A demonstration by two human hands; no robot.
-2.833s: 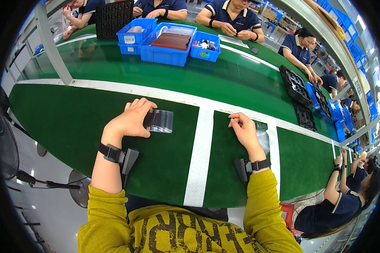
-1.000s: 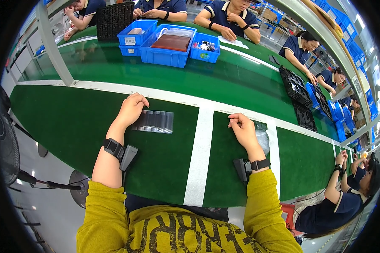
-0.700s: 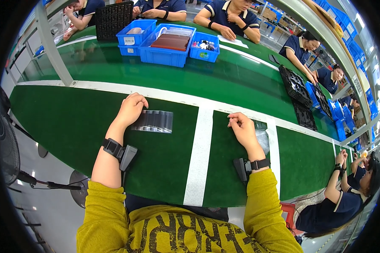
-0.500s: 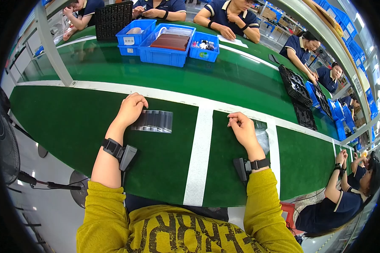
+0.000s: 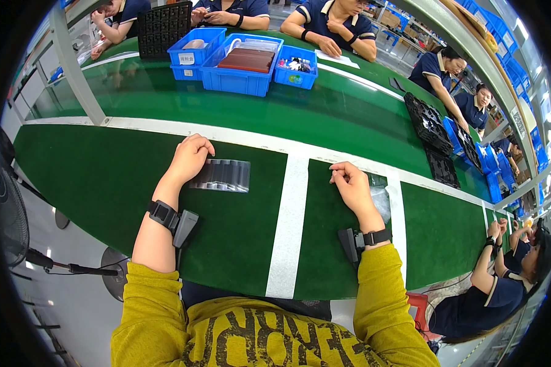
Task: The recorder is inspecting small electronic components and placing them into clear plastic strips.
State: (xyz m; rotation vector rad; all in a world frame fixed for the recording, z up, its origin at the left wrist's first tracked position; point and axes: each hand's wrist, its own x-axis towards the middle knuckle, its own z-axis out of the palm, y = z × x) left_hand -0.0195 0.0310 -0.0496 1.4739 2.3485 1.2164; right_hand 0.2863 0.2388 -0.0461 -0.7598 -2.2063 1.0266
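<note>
My left hand point(image 5: 191, 158) rests on the green work surface point(image 5: 239, 238), its fingers curled in and nothing showing in them. Right beside it lies a flat, shiny dark pack point(image 5: 224, 176) with upright bands, perhaps wrapped in clear film; the hand covers or borders its left end. My right hand point(image 5: 352, 188) lies farther right with loosely closed fingers, the thumb near the index finger, holding nothing visible. A clear plastic bag point(image 5: 381, 200) is partly hidden behind that hand. Both wrists carry black straps with a dark grey device.
Beyond a white rail point(image 5: 245, 139) runs a green belt with blue bins point(image 5: 236, 81), one holding a stack of reddish-brown pieces. Black moulded trays point(image 5: 423, 122) lie at the far right. A metal post point(image 5: 76, 67) stands at left, with a fan point(image 5: 9, 208) nearby. Co-workers sit around.
My hands, the dark pack and the plastic bag stay where they were. At the far right, a co-worker's arm has shifted over the blue bins and black trays.
</note>
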